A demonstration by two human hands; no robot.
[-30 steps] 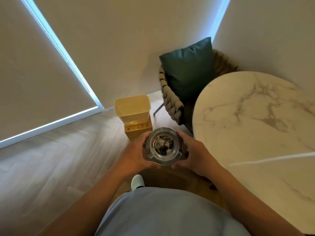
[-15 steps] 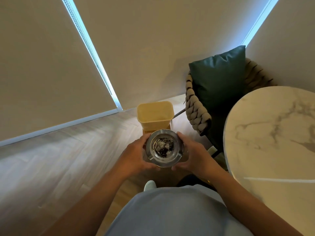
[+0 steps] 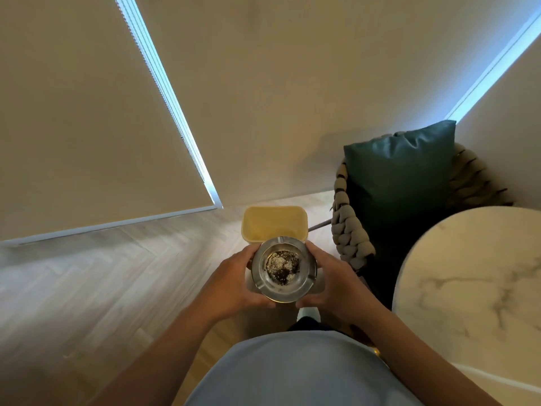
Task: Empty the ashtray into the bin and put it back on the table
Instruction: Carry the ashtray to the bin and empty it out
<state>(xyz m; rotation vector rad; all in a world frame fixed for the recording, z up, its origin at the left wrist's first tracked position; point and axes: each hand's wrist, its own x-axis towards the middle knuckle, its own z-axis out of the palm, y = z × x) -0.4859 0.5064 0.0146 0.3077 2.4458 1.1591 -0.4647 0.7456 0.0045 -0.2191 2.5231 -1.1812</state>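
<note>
Ashtray [image 3: 283, 270]: round metal, level, ash and debris inside, held at waist height.
Left hand [image 3: 234, 281]: fingers curled against the left rim.
Right hand [image 3: 332, 281]: fingers curled against the right rim.
Bin [image 3: 274, 221]: yellow, open, on the floor just beyond the ashtray's far edge.
Table [image 3: 474, 276]: marble, to the right.
Judgement: not yet emptied; tip forward.

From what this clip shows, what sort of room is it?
Probably a lounge corner in a home or hotel room: a woven armchair with a teal cushion, a round marble table, and a small yellow bin on wood flooring.
</note>
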